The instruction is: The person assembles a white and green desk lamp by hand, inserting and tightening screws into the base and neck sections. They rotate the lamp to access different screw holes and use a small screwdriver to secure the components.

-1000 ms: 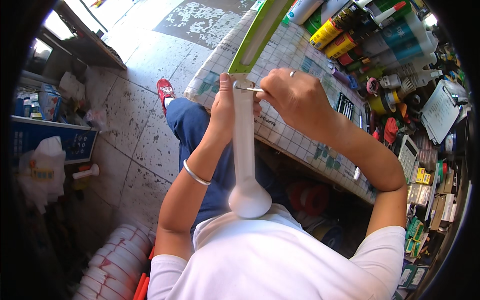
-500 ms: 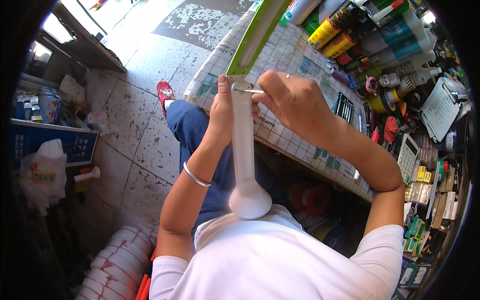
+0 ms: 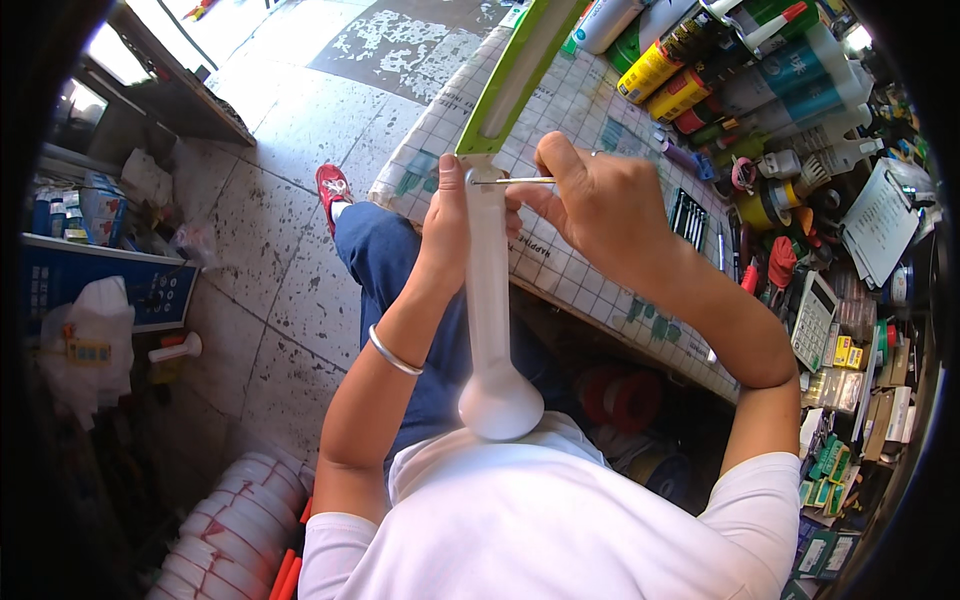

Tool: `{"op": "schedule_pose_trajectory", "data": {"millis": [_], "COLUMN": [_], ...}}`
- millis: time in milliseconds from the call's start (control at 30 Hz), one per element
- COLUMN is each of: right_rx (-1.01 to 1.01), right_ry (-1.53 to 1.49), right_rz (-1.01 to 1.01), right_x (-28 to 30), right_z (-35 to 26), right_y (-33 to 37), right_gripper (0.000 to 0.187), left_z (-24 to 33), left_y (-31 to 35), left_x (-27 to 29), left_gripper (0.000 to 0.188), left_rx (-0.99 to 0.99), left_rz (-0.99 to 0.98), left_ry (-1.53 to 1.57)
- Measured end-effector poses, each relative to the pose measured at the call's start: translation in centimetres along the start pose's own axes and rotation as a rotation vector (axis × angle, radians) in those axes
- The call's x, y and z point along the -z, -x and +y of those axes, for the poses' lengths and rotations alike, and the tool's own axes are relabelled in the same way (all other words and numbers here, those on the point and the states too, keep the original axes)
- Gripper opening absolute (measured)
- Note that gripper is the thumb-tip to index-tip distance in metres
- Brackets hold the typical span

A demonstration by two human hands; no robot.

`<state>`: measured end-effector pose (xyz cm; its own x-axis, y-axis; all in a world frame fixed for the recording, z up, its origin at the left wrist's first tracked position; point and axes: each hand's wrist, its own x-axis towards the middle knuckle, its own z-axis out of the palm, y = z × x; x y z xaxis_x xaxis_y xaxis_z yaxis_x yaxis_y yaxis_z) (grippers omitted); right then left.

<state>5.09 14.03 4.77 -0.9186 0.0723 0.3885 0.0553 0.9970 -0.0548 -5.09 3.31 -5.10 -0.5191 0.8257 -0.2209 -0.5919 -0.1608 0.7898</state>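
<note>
Your right hand (image 3: pixel 615 205) has drawn a little farther right since a moment ago, so more of the thin, straight metal rod (image 3: pixel 525 181) pinched between its thumb and fingers shows; its tip appears to stay at the pivot, which suggests a change of grip rather than a withdrawal. Your left hand (image 3: pixel 445 225) stays wrapped around the long white plastic arm (image 3: pixel 489 280), thumb along the near face, fingers mostly hidden behind. That arm stands lengthwise before you, its rounded end against your white cotton shirt (image 3: pixel 590 510), while the flat, lime-green-framed panel (image 3: pixel 520 75) reaches over the grid-patterned, cloth-covered desk (image 3: pixel 590 290) and leaves the view at the top. The desk's near edge slants beneath your right forearm. Bottles and the black case of slim tools (image 3: pixel 687 217) crowd that side; the freer room lies leftward, above the pale, worn tile floor (image 3: pixel 290 290).
</note>
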Motion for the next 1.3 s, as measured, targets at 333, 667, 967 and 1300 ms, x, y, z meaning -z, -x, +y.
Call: {"op": "schedule_pose_trajectory", "data": {"millis": [333,667,967,1300], "right_rx": [0.003,-0.07,-0.255,-0.103], "right_ry": [-0.095,-0.371,-0.587,-0.291], "right_rz": [0.046,0.081,0.081,0.22], "right_x": [0.1,-0.2,-0.6,-4.1], "right_z": [-0.2,-0.5,0.3,-1.1], "right_y": [-0.1,0.0,1.2,0.1], "right_gripper": [0.019,0.012,0.012,0.014], "left_z": [-0.2,0.2,-0.4,-0.1], "left_y": [-0.2,0.0,-0.3,-0.2], "left_x": [0.1,-0.5,0.2,-0.1], "left_gripper": [0.069,0.069,0.067,0.058], "left_rx": [-0.022,-0.013,-0.034,-0.033], "left_rz": [-0.042,0.028,-0.042,0.025], "left_ry": [0.028,0.008,0.015,-0.001]}}
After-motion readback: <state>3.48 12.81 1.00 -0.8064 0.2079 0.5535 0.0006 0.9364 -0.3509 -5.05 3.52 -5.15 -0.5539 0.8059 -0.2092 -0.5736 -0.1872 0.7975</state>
